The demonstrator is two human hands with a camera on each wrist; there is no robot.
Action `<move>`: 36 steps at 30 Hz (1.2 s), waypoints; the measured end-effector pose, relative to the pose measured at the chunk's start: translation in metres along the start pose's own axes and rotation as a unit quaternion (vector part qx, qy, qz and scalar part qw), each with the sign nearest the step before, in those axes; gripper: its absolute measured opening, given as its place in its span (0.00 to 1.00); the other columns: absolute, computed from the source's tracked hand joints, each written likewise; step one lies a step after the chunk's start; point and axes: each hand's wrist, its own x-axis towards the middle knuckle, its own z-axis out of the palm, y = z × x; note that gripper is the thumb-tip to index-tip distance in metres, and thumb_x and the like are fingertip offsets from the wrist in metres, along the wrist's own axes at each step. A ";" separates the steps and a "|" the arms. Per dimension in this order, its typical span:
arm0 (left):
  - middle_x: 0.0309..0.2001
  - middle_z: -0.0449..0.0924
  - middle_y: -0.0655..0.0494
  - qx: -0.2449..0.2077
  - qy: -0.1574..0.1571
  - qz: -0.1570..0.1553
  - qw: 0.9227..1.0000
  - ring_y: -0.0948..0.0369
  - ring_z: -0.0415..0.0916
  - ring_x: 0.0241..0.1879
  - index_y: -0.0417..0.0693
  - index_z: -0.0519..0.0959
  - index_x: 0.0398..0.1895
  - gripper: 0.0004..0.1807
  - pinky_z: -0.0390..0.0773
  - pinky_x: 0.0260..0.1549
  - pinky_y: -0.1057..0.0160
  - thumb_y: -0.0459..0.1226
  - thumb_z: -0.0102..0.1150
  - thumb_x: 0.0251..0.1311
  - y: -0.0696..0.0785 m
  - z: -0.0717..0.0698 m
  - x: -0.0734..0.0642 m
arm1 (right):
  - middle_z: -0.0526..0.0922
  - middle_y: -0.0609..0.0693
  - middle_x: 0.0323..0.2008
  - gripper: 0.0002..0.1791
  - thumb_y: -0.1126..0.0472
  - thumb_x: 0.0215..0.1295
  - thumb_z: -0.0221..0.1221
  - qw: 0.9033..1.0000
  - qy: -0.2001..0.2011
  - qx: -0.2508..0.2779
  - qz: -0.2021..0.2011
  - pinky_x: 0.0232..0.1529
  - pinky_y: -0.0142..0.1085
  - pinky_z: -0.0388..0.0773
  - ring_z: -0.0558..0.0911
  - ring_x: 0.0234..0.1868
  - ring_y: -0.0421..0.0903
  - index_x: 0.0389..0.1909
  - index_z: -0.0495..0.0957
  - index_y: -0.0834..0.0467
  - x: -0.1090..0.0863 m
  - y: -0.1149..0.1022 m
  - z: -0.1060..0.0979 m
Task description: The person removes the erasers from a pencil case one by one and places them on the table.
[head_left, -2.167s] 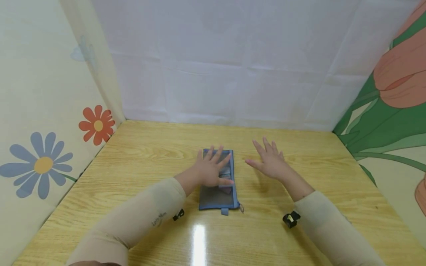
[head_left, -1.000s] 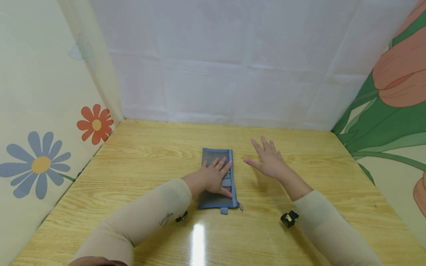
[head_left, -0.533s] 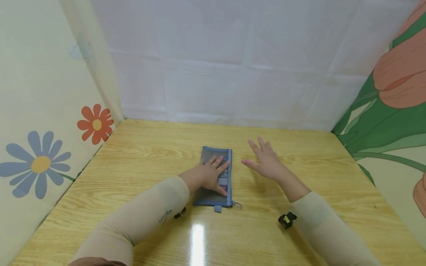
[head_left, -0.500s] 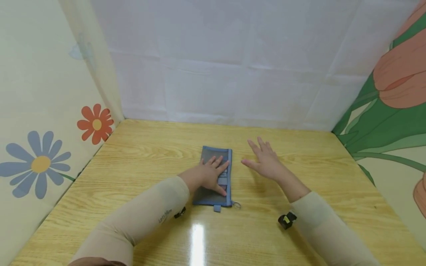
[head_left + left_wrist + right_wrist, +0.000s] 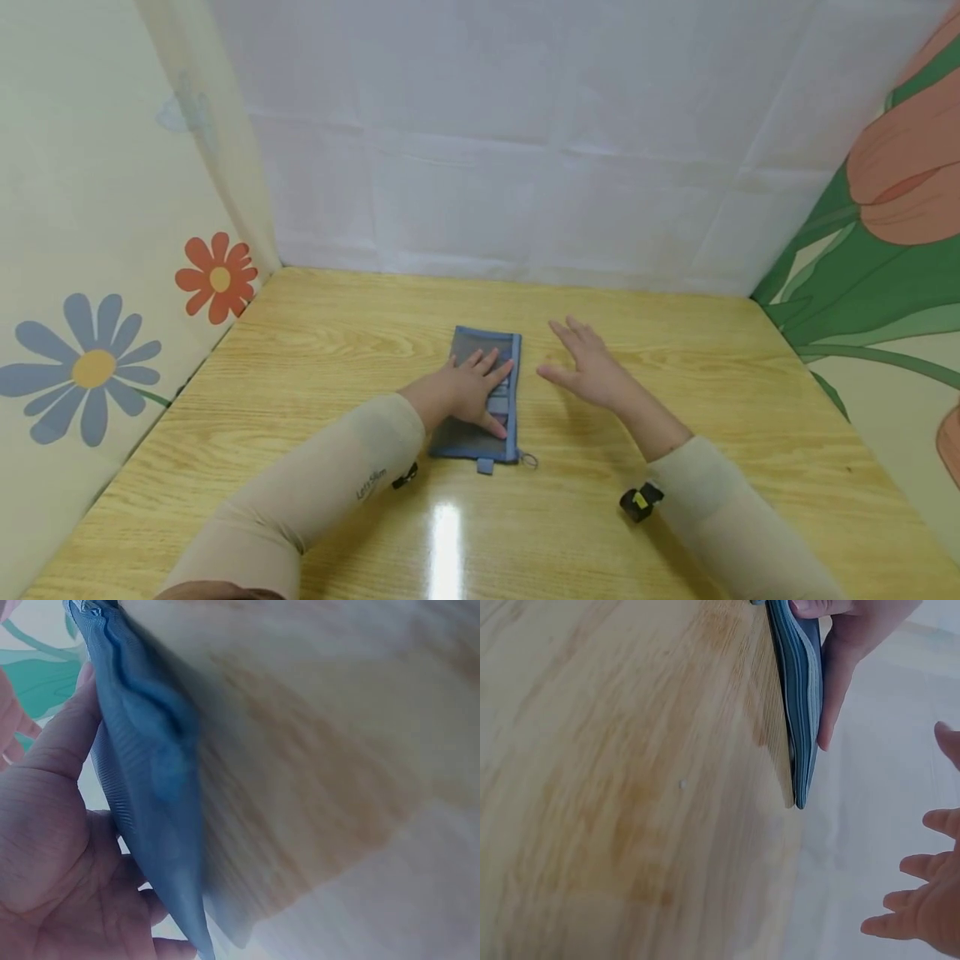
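Note:
A blue mesh zipper pouch (image 5: 480, 442) lies flat near the middle of the table, its zipper edge on the right and a small ring at the near corner. Through the mesh some contents show, too blurred to name. My left hand (image 5: 472, 392) rests on the pouch with fingers spread and straight; in the left wrist view its thumb and fingers lie along the blue mesh (image 5: 150, 772). To the right of the pouch, my right hand (image 5: 588, 371) hovers above the table with fingers extended, touching nothing. The right wrist view shows the pouch's zipper edge (image 5: 799, 697) side-on.
The wooden table (image 5: 360, 333) spans the view and ends at a white cloth backdrop (image 5: 465, 167). Flower-printed panels stand at left and right. A black wrist camera (image 5: 641, 502) sits under the right forearm. Glare marks the near tabletop.
My left hand came down onto the pouch, and both have slid slightly left, the near end most. My right hand has drifted a little left, its fingers closer together.

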 end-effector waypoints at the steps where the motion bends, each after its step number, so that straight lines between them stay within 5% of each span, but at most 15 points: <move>1: 0.72 0.28 0.50 0.001 0.000 0.000 1.000 0.48 0.31 0.70 0.61 0.33 0.72 0.63 0.40 0.63 0.39 0.74 0.47 0.34 0.000 0.000 0.001 | 0.40 0.60 0.71 0.43 0.39 0.60 0.52 1.000 0.000 0.002 -0.003 0.61 0.63 0.46 0.40 0.69 0.61 0.72 0.44 0.49 0.000 0.000 0.000; 18: 0.72 0.28 0.49 -0.007 -0.004 0.002 1.000 0.48 0.31 0.70 0.60 0.32 0.72 0.63 0.41 0.63 0.40 0.73 0.49 0.35 0.001 0.002 0.004 | 0.59 0.57 0.66 0.42 0.40 0.56 0.56 0.997 -0.041 0.059 -0.031 0.61 0.53 0.61 0.62 0.64 0.58 0.68 0.56 0.53 0.002 -0.001 0.007; 27: 0.72 0.29 0.49 -0.014 -0.001 0.001 1.000 0.49 0.31 0.70 0.59 0.34 0.72 0.63 0.42 0.63 0.39 0.72 0.52 0.36 0.001 0.001 0.002 | 0.67 0.54 0.62 0.31 0.52 0.59 0.59 0.988 -0.094 0.122 -0.016 0.55 0.50 0.69 0.70 0.58 0.56 0.63 0.65 0.57 0.002 -0.003 0.018; 36: 0.72 0.28 0.49 -0.025 -0.004 0.002 1.000 0.49 0.30 0.70 0.59 0.33 0.72 0.63 0.42 0.63 0.39 0.72 0.52 0.36 -0.001 0.000 0.003 | 0.77 0.54 0.51 0.21 0.57 0.58 0.60 0.981 -0.135 0.133 -0.047 0.51 0.43 0.73 0.76 0.49 0.51 0.52 0.74 0.60 0.004 -0.002 0.027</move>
